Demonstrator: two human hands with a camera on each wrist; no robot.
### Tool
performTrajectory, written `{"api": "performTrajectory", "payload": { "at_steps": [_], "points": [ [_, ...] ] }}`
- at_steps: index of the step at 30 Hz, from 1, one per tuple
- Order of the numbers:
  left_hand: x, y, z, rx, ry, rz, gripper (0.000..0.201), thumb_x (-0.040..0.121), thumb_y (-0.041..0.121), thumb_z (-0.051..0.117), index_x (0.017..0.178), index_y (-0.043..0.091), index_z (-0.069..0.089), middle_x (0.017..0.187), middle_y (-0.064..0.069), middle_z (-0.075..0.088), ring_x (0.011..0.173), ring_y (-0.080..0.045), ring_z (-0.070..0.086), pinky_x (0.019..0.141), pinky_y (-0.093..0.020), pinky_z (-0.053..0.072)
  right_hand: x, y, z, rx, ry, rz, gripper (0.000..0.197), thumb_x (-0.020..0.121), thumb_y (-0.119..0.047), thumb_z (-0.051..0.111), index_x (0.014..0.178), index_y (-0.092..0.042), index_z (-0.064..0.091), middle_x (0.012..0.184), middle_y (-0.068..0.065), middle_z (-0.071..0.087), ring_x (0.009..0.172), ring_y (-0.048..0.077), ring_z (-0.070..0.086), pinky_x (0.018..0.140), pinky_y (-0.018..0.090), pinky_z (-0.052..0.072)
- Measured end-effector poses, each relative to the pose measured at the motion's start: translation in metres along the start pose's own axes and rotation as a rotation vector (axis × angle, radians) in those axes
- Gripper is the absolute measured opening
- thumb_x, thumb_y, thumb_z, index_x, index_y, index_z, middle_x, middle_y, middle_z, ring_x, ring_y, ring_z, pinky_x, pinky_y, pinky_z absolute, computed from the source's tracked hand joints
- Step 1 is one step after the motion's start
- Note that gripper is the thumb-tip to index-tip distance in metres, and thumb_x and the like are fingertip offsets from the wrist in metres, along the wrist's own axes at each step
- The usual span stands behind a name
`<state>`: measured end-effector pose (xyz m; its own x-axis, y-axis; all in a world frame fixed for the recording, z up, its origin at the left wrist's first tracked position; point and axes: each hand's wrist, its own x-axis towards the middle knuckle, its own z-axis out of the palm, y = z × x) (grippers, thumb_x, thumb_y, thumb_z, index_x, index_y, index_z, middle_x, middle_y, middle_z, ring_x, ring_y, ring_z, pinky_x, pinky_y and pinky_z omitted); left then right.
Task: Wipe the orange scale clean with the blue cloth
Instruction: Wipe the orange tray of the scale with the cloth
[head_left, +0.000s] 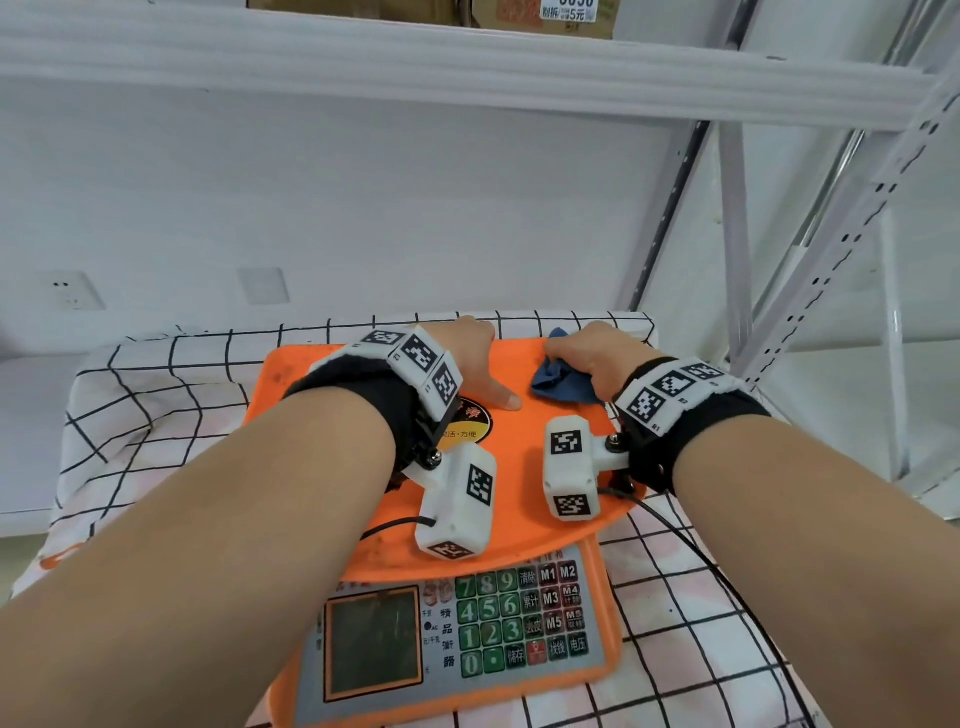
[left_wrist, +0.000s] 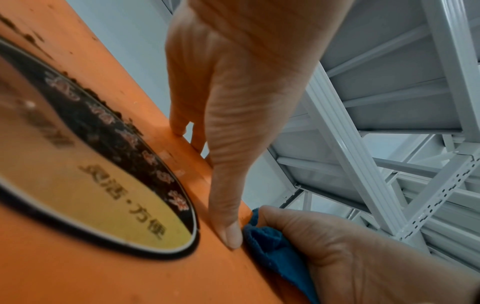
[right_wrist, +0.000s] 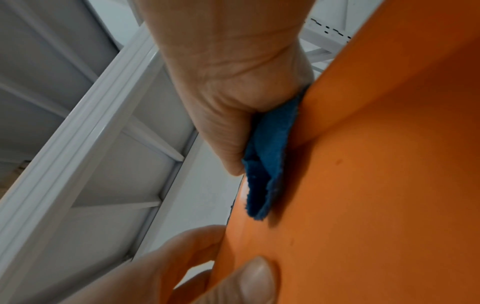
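The right hand (head_left: 597, 358) is gripping the bunched blue cloth (head_left: 563, 387) against the orange scale (head_left: 524, 467) platform's far right corner. The left hand (head_left: 470, 358) is bracing the platform's far edge, fingers apparently curled over it.

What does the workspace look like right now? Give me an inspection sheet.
Surface: checked cloth over the table, under the scale.
Job's things: orange scale, dark specks near its round label; blue cloth bunched on the far right of the platter.
Clutter: nothing seen.
Hands: left hand steadies the platter's far edge, thumb flat on top; right hand grips the blue cloth against the platter.
Cables: black wrist-camera cable trails over the checked cloth.
Surroundings: white metal shelving, wall socket.
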<state>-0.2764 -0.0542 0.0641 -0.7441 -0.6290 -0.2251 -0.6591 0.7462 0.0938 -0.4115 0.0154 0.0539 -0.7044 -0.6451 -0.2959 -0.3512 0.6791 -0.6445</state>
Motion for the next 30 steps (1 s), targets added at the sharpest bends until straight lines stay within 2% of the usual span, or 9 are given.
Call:
{"api": "performTrajectory", "payload": {
  "at_steps": [2, 5, 9, 14, 17, 19, 23, 25, 30],
  "points": [
    [0.000, 0.000, 0.000, 0.002, 0.005, 0.000, 0.084, 0.076, 0.061, 0.065, 0.138, 0.012, 0.037, 0.139, -0.004, 0.043, 0.117, -0.023, 0.052, 0.084, -0.030, 0.041, 0.002, 0.001, -0.001, 0.002, 0.000, -0.006, 0.022, 0.083, -0.021, 0.060, 0.068, -0.010, 0.047, 0.069, 0.006, 0.052, 0.063, 0.016, 0.049, 0.057, 0.025, 0.040],
    [0.000, 0.000, 0.000, 0.004, 0.008, -0.005, 0.083, 0.076, 0.060, 0.066, 0.138, 0.012, 0.037, 0.139, -0.005, 0.044, 0.118, -0.023, 0.052, 0.086, -0.031, 0.042, 0.005, 0.004, -0.001, -0.024, -0.013, 0.007, 0.020, 0.078, -0.024, 0.063, 0.070, -0.010, 0.051, 0.077, 0.009, 0.057, 0.076, 0.022, 0.055, 0.069, 0.029, 0.045],
    [0.001, 0.000, 0.001, 0.002, 0.007, -0.005, 0.084, 0.076, 0.060, 0.066, 0.138, 0.012, 0.036, 0.139, -0.004, 0.044, 0.118, -0.024, 0.052, 0.084, -0.031, 0.041, 0.006, 0.002, -0.003, -0.068, -0.014, -0.026, 0.023, 0.083, -0.025, 0.060, 0.069, -0.010, 0.049, 0.070, 0.006, 0.053, 0.062, 0.016, 0.049, 0.055, 0.024, 0.039],
    [0.002, -0.001, 0.001, 0.013, 0.016, -0.001, 0.083, 0.077, 0.060, 0.064, 0.138, 0.011, 0.036, 0.141, -0.006, 0.042, 0.120, -0.024, 0.050, 0.081, -0.029, 0.038, 0.016, 0.007, -0.004, -0.062, -0.024, -0.052, 0.024, 0.076, -0.028, 0.067, 0.070, -0.009, 0.052, 0.075, 0.009, 0.059, 0.069, 0.020, 0.054, 0.066, 0.029, 0.044],
    [0.002, -0.001, 0.001, 0.011, 0.003, 0.000, 0.082, 0.078, 0.058, 0.065, 0.138, 0.010, 0.038, 0.139, -0.007, 0.045, 0.120, -0.024, 0.052, 0.078, -0.028, 0.037, 0.021, 0.004, -0.003, -0.173, -0.030, -0.137, 0.037, 0.079, -0.040, 0.070, 0.066, -0.011, 0.049, 0.069, 0.006, 0.054, 0.060, 0.015, 0.049, 0.052, 0.025, 0.037],
    [0.002, -0.001, 0.000, -0.002, 0.000, 0.001, 0.083, 0.077, 0.058, 0.066, 0.138, 0.010, 0.038, 0.139, -0.007, 0.046, 0.119, -0.024, 0.052, 0.081, -0.030, 0.040, 0.020, 0.000, -0.002, -0.254, -0.020, -0.178, 0.043, 0.079, -0.046, 0.068, 0.066, -0.010, 0.048, 0.065, 0.004, 0.051, 0.057, 0.014, 0.046, 0.050, 0.025, 0.034],
    [0.001, -0.001, 0.001, 0.005, 0.000, -0.008, 0.087, 0.076, 0.061, 0.065, 0.140, 0.011, 0.035, 0.141, -0.005, 0.042, 0.121, -0.024, 0.050, 0.090, -0.033, 0.042, 0.025, 0.001, -0.004, -0.324, -0.028, -0.180, 0.030, 0.085, -0.030, 0.063, 0.069, -0.009, 0.049, 0.065, 0.005, 0.049, 0.057, 0.015, 0.045, 0.049, 0.026, 0.033],
    [0.000, 0.000, 0.001, 0.009, 0.004, -0.006, 0.087, 0.076, 0.062, 0.065, 0.140, 0.011, 0.035, 0.142, -0.005, 0.042, 0.121, -0.024, 0.050, 0.090, -0.033, 0.042, 0.027, 0.002, -0.007, -0.304, -0.030, -0.182, 0.023, 0.085, -0.022, 0.059, 0.068, -0.009, 0.050, 0.065, 0.006, 0.050, 0.058, 0.017, 0.046, 0.050, 0.025, 0.034],
    [0.001, -0.001, 0.001, -0.001, -0.002, -0.002, 0.085, 0.077, 0.061, 0.064, 0.140, 0.011, 0.035, 0.141, -0.005, 0.042, 0.121, -0.024, 0.050, 0.083, -0.031, 0.040, 0.029, 0.000, -0.011, -0.318, -0.065, -0.194, 0.018, 0.078, -0.019, 0.064, 0.069, -0.009, 0.052, 0.065, 0.006, 0.052, 0.060, 0.018, 0.047, 0.052, 0.025, 0.036]
  ]
}}
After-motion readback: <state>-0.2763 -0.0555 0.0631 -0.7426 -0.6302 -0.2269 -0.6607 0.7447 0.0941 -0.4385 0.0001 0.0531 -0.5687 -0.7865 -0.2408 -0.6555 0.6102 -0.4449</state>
